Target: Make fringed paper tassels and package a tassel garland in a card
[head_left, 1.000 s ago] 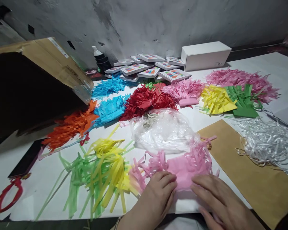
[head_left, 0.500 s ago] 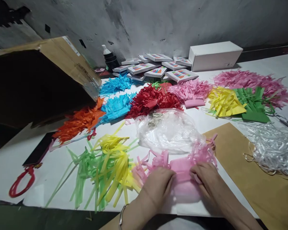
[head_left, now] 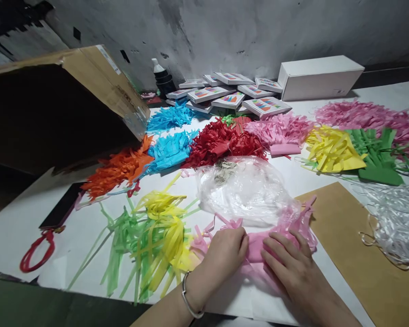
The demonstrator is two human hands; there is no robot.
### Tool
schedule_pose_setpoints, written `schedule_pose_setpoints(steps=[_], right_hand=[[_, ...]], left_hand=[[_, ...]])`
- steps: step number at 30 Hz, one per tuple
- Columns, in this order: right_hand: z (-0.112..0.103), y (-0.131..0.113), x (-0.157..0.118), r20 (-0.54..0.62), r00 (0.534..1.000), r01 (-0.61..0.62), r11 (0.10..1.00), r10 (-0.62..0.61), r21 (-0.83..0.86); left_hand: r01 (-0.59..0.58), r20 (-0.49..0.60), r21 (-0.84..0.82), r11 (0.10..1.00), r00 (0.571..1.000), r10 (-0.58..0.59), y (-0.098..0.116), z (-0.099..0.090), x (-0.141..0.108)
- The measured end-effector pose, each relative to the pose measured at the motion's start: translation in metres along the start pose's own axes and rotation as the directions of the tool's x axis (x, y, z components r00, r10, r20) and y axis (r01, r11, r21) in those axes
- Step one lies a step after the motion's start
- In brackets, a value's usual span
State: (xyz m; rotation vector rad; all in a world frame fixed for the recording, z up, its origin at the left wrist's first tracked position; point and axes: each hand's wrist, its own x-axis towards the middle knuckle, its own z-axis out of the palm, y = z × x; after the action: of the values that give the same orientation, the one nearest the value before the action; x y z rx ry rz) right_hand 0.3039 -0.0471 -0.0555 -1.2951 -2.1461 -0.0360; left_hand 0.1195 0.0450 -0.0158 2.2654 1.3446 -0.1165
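Pink fringed tissue paper (head_left: 255, 247) lies at the table's near edge, its strips spreading out to both sides of its plain middle band. My left hand (head_left: 226, 250), with a silver bangle at the wrist, is closed on the left part of that band. My right hand (head_left: 288, 261) lies over the right part, fingers spread on the paper. Just beyond is a crumpled clear plastic bag (head_left: 241, 188). Yellow strips (head_left: 170, 236) and light green strips (head_left: 116, 240) lie left of my left hand.
Fringed bundles in orange (head_left: 119, 170), blue (head_left: 172, 152), red (head_left: 225, 143) and other colours cross the table. Behind them are flat boxes (head_left: 207, 94) and a white box (head_left: 320, 79). A large carton (head_left: 105, 86) and phone (head_left: 61, 206) stand left; brown paper (head_left: 347, 236) and white string (head_left: 395, 227) lie right.
My right hand has gone from pinching the pink paper to lying over it with fingers spread. My left hand still grips it. The view has shifted slightly.
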Motion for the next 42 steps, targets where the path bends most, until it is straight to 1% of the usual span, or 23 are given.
schedule_pose_setpoints(steps=[2, 3, 4, 5, 6, 8, 9, 10, 11, 13, 15, 19, 21, 25, 28, 30, 31, 33, 35, 37, 38, 40, 42], right_hand=[[0.004, 0.002, -0.005, 0.018, 1.0, -0.002, 1.0, 0.002, -0.009], [0.005, 0.002, -0.006, 0.012, 1.0, 0.001, 1.0, -0.001, -0.013], [0.007, 0.002, -0.006, -0.002, 1.0, -0.003, 1.0, 0.003, -0.012], [0.008, 0.002, -0.005, -0.025, 1.0, -0.017, 1.0, 0.017, -0.003], [0.008, 0.001, -0.003, -0.047, 0.998, -0.047, 0.999, 0.047, 0.017], [0.006, -0.003, 0.001, -0.059, 0.992, -0.108, 0.991, 0.113, 0.074], [0.006, -0.004, 0.002, -0.055, 0.991, -0.12, 0.989, 0.125, 0.091], [0.005, -0.006, 0.004, -0.048, 0.992, -0.113, 0.989, 0.118, 0.093], [0.005, -0.007, 0.004, -0.036, 0.995, -0.092, 0.992, 0.096, 0.084], [0.005, -0.006, 0.002, -0.029, 0.998, -0.059, 0.997, 0.06, 0.044], [0.006, -0.005, -0.001, -0.036, 0.997, -0.064, 0.997, 0.065, 0.034], [0.009, -0.003, -0.004, -0.048, 0.981, -0.185, 0.981, 0.188, 0.056], [0.011, -0.005, 0.001, -0.036, 0.962, -0.271, 0.962, 0.272, 0.023], [0.014, -0.008, 0.016, -0.017, 0.923, -0.384, 0.915, 0.384, -0.123], [0.013, -0.011, 0.021, -0.03, 0.899, -0.435, 0.88, 0.438, -0.192], [0.01, -0.013, 0.02, -0.056, 0.907, -0.421, 0.89, 0.418, -0.176], [0.009, -0.013, 0.019, -0.07, 0.926, -0.379, 0.913, 0.372, -0.152], [0.009, -0.015, 0.016, -0.081, 0.968, -0.245, 0.964, 0.237, -0.105], [0.011, -0.015, 0.014, -0.058, 0.989, -0.139, 0.987, 0.135, -0.075], [0.014, -0.013, 0.013, -0.038, 0.992, -0.121, 0.991, 0.119, -0.059], [0.015, -0.013, 0.013, -0.034, 0.991, -0.134, 0.99, 0.132, -0.044], [0.016, -0.013, 0.014, -0.055, 0.982, -0.182, 0.983, 0.181, -0.003], [0.015, -0.013, 0.016, -0.063, 0.972, -0.224, 0.973, 0.227, 0.055]], left_hand=[[-0.004, 0.002, -0.011, 1.0, 1.0, 0.004, -0.002, -0.002, -0.004], [-0.02, -0.025, -0.018, 1.0, 1.0, 0.019, -0.002, -0.002, -0.007], [-0.06, -0.074, -0.02, 0.998, 0.996, 0.058, -0.002, -0.002, -0.01], [-0.127, -0.143, -0.009, 0.992, 0.982, 0.125, -0.002, -0.002, -0.014], [-0.215, -0.217, 0.02, 0.976, 0.952, 0.214, -0.002, 0.0, -0.018], [-0.383, -0.324, 0.117, 0.916, 0.858, 0.399, -0.001, 0.007, -0.025], [-0.437, -0.337, 0.163, 0.884, 0.818, 0.466, -0.001, 0.011, -0.027], [-0.467, -0.338, 0.197, 0.862, 0.793, 0.507, -0.002, 0.017, -0.028], [-0.483, -0.331, 0.217, 0.848, 0.781, 0.53, -0.003, 0.022, -0.028], [-0.492, -0.313, 0.221, 0.842, 0.782, 0.539, -0.008, 0.029, -0.027], [-0.478, -0.309, 0.2, 0.856, 0.798, 0.517, -0.013, 0.032, -0.028], [-0.391, -0.348, 0.131, 0.911, 0.842, 0.412, -0.02, 0.027, -0.032], [-0.324, -0.351, 0.107, 0.94, 0.872, 0.341, -0.019, 0.022, -0.033], [-0.164, -0.29, 0.14, 0.976, 0.936, 0.199, -0.011, 0.015, -0.024], [-0.089, -0.24, 0.174, 0.981, 0.962, 0.13, -0.006, 0.012, -0.014], [-0.067, -0.223, 0.177, 0.982, 0.969, 0.107, -0.004, 0.011, -0.009], [-0.066, -0.217, 0.175, 0.982, 0.971, 0.104, -0.003, 0.011, -0.007], [-0.073, -0.208, 0.171, 0.983, 0.972, 0.109, -0.004, 0.01, -0.006], [-0.093, -0.209, 0.162, 0.982, 0.97, 0.127, -0.006, 0.008, -0.007], [-0.134, -0.257, 0.127, 0.983, 0.953, 0.163, -0.01, 0.008, -0.009], [-0.179, -0.296, 0.109, 0.978, 0.933, 0.204, -0.012, 0.008, -0.01], [-0.305, -0.369, 0.107, 0.946, 0.871, 0.323, -0.017, 0.01, -0.014], [-0.422, -0.41, 0.154, 0.893, 0.795, 0.447, -0.02, 0.014, -0.017]])
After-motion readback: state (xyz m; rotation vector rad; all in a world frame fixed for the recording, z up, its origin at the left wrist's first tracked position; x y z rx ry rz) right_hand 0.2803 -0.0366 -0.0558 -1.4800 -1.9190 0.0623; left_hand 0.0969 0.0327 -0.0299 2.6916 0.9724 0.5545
